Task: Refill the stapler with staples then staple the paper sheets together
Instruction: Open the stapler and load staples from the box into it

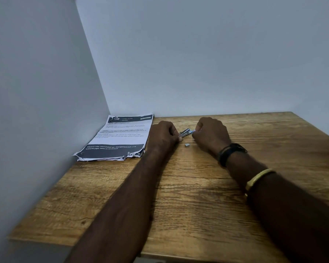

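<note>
Wooden desk (198, 186): your left hand (163, 134) and right hand (211, 133) pinch the stapler (185, 132) between closed fingers, steadying it for loading; a loose staple piece (187, 145) lies just beneath.

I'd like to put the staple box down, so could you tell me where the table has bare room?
Bare wood on the table spans the near half and right of the right hand. It is crowded around the stapler, left hand and paper sheets.

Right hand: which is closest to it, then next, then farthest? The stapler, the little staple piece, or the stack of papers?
From the right hand:
1. Stapler, held between both hands, touching its fingers.
2. Little staple piece, lying on the table just below the hands, apart from them.
3. Stack of papers, far left by the wall, past the left hand.
</note>
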`<state>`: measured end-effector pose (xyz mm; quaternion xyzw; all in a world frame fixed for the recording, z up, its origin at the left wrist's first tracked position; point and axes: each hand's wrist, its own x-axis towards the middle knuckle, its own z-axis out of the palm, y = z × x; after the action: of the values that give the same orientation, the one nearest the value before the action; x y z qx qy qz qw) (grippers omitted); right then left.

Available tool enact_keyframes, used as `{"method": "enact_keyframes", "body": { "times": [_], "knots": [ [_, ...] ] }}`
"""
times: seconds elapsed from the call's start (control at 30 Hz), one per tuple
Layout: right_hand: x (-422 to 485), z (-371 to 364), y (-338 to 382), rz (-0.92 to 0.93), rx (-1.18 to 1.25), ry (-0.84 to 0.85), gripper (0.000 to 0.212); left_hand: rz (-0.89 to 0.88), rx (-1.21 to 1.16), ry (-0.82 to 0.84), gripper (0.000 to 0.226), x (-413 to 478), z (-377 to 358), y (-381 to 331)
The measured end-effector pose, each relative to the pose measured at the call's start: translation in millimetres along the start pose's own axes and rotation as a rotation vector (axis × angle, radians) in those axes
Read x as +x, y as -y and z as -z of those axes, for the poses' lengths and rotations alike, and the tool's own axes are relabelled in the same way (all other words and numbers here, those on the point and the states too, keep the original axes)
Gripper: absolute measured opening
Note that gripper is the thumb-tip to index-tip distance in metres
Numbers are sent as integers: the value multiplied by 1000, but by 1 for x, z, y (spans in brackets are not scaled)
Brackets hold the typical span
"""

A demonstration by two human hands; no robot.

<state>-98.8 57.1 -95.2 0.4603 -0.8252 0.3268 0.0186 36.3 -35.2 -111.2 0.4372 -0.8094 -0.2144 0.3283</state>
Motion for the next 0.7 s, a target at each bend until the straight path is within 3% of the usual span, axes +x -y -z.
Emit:
{"method": "enact_keyframes", "body": {
  "times": [0.1, 0.4, 0.57, 0.7],
  "knots": [
    [1, -5, 0, -21, -79, 40, 37, -8, 37, 2, 20, -1, 0, -1],
    [6, -2, -5, -52, -81, -43, 31, -47, 45, -12, 22, -1, -1, -3],
    [7, 3, -3, 95, 96, -143, 30, -87, -128, -200, 20, 1, 8, -13],
    [3, 5, 4, 232, 226, -157, 26, -24, -278, -172, 26, 1, 11, -26]
  ]
}}
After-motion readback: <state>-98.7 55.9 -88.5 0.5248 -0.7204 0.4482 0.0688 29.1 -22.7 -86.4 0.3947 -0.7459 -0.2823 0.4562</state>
